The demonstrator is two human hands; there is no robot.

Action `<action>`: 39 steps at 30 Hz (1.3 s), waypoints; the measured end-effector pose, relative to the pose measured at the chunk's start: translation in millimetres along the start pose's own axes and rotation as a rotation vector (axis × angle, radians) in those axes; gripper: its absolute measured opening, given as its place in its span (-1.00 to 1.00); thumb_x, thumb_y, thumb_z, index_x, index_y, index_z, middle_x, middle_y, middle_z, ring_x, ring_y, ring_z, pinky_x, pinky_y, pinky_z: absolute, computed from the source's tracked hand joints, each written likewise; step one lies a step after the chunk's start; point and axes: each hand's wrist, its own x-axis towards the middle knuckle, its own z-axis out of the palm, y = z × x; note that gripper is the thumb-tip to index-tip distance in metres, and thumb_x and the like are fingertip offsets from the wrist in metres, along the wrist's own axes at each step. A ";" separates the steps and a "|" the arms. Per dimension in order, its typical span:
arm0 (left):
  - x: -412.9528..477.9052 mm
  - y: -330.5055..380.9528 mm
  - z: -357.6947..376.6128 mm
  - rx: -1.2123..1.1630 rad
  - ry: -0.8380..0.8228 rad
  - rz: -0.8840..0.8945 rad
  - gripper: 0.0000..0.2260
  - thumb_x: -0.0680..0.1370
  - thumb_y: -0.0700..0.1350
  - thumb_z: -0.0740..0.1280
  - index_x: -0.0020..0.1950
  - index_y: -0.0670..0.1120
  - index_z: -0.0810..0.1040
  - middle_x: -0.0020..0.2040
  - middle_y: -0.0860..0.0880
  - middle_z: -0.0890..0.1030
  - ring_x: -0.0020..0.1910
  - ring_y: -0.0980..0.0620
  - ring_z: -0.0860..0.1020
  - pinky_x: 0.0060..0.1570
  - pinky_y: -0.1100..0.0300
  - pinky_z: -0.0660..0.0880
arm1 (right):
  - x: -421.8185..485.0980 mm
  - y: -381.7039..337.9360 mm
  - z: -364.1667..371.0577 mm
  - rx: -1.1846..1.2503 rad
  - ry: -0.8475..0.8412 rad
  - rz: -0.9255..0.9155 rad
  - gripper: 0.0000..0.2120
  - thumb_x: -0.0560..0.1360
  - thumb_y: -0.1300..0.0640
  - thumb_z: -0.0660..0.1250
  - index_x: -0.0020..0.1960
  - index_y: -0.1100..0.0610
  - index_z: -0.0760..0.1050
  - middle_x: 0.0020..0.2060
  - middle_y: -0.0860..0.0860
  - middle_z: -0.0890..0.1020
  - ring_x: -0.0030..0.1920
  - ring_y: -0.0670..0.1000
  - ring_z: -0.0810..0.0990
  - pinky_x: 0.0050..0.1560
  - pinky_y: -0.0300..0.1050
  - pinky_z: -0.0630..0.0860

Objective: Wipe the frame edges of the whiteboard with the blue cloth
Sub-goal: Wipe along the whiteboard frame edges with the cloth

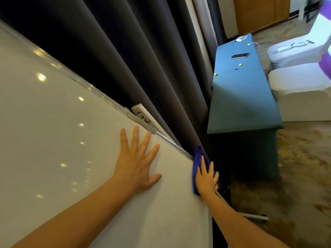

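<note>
One blue cloth (pixel 197 163), two hands, all up at the whiteboard (pixel 71 140) corner
Your right hand (pixel 206 179) presses the cloth flat onto the frame edge (pixel 172 141), fingers straight, cloth poking out above your fingertips. Your left hand (pixel 136 161) lies spread on the board, holding nothing. Beyond: one blue table (pixel 241 104), one phone (pixel 240 55), three magnets (pixel 236 69)

Dark curtains (pixel 143 51) are hanging full-length. A blue-covered table (pixel 241 97) is standing on patterned carpet (pixel 304 167), with white-covered chairs (pixel 300 86) sitting beside it.

Phone (pixel 239 55) on blue table (pixel 240 97), dark curtain (pixel 125 51)
</note>
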 end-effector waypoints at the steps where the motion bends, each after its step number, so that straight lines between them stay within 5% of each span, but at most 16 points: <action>1: 0.1 2.4 -0.6 0.005 0.002 -0.001 -0.14 0.36 0.53 -0.28 0.56 0.12 -0.29 0.58 -0.20 -0.30 0.46 -0.46 -0.38 0.28 -0.53 -0.34 | -4.3 -6.9 3.2 -0.003 -0.013 -0.022 -0.46 0.63 -0.25 -0.04 0.56 -0.24 -0.07 0.61 -0.06 -0.10 0.57 0.18 -0.13 0.48 0.32 -0.03; 6: -0.1 15.4 1.7 0.020 0.005 -0.007 -0.14 0.37 0.52 -0.25 0.56 0.10 -0.28 0.58 -0.21 -0.29 0.45 -0.47 -0.38 0.29 -0.53 -0.34 | -30.1 -8.6 14.3 -0.031 0.014 -0.440 -0.34 0.45 -0.50 -0.22 0.51 -0.38 -0.20 0.53 -0.26 -0.24 0.52 -0.06 -0.29 0.45 0.19 -0.32; 10: -13.4 42.0 -1.2 -0.009 0.013 0.039 -0.15 0.38 0.50 -0.22 0.57 0.09 -0.21 0.58 -0.24 -0.26 0.42 -0.50 -0.41 0.31 -0.52 -0.30 | -16.4 17.1 -4.2 0.044 -0.058 -0.143 -0.39 0.54 -0.39 -0.09 0.53 -0.33 -0.16 0.60 -0.07 -0.14 0.58 0.13 -0.16 0.49 0.27 -0.10; 13: -29.5 77.3 -9.2 -0.023 -0.031 0.030 -0.14 0.43 0.46 -0.12 0.58 0.00 -0.20 0.57 -0.30 -0.25 0.40 -0.54 -0.41 0.30 -0.53 -0.34 | -18.8 25.1 -7.9 0.078 -0.095 -0.132 -0.43 0.63 -0.24 -0.01 0.56 -0.23 -0.15 0.61 0.03 -0.14 0.58 0.10 -0.14 0.51 0.18 -0.08; 18: -41.2 114.1 -27.7 -0.109 -0.045 -0.105 -0.15 0.50 0.37 -0.02 0.58 -0.14 -0.19 0.55 -0.37 -0.26 0.44 -0.52 -0.35 0.33 -0.50 -0.36 | -24.7 31.6 -25.3 0.259 -0.134 -0.007 -0.41 0.60 -0.29 0.03 0.55 -0.27 -0.10 0.60 0.04 -0.12 0.56 0.18 0.02 0.51 0.23 0.04; 22: -47.9 138.6 -41.8 -0.277 -0.039 -0.174 -0.29 0.57 0.20 0.03 0.59 -0.14 -0.09 0.56 -0.34 -0.24 0.47 -0.47 -0.34 0.35 -0.42 -0.42 | -11.9 45.8 -38.9 0.403 -0.113 0.261 -0.38 0.61 -0.27 0.07 0.59 -0.14 -0.03 0.57 0.13 0.14 0.48 0.28 0.23 0.43 0.20 0.22; 26: -61.9 178.3 -53.3 -0.361 -0.122 -0.215 -0.30 0.59 0.14 0.08 0.59 -0.17 -0.12 0.55 -0.33 -0.28 0.47 -0.43 -0.36 0.34 -0.37 -0.50 | -19.1 67.1 -49.3 0.556 -0.294 0.334 -0.40 0.63 -0.24 -0.05 0.54 0.09 0.19 0.44 0.09 0.41 0.20 0.04 0.58 0.08 -0.01 0.54; 29: -72.6 205.6 -61.8 -0.411 -0.190 -0.269 -0.27 0.58 0.11 0.12 0.59 -0.16 -0.16 0.55 -0.29 -0.32 0.46 -0.39 -0.41 0.31 -0.32 -0.56 | -25.8 77.5 -61.4 0.555 -0.437 0.309 -0.38 0.62 -0.24 -0.13 0.53 0.08 0.21 0.43 0.07 0.44 -0.10 -0.15 0.60 -0.15 -0.15 0.52; 34: -82.3 220.9 -68.8 -0.469 -0.166 -0.338 -0.31 0.57 0.05 0.15 0.60 -0.09 -0.08 0.59 -0.20 -0.24 0.52 -0.31 -0.34 0.41 -0.25 -0.47 | -19.6 80.3 -85.1 0.673 -0.365 0.608 -0.39 0.53 -0.35 0.15 0.41 0.02 0.37 0.35 0.04 0.50 0.08 0.11 0.54 0.20 0.06 0.47; 39: -80.1 235.9 -92.2 -0.541 -0.143 -0.405 -0.34 0.54 0.06 0.18 0.59 -0.02 0.02 0.61 -0.16 -0.17 0.55 -0.28 -0.26 0.47 -0.25 -0.33 | -23.2 90.4 -114.0 0.680 -0.462 0.612 -0.33 0.46 -0.41 0.21 0.41 -0.02 0.39 0.32 0.05 0.54 0.18 0.19 0.56 0.26 0.24 0.46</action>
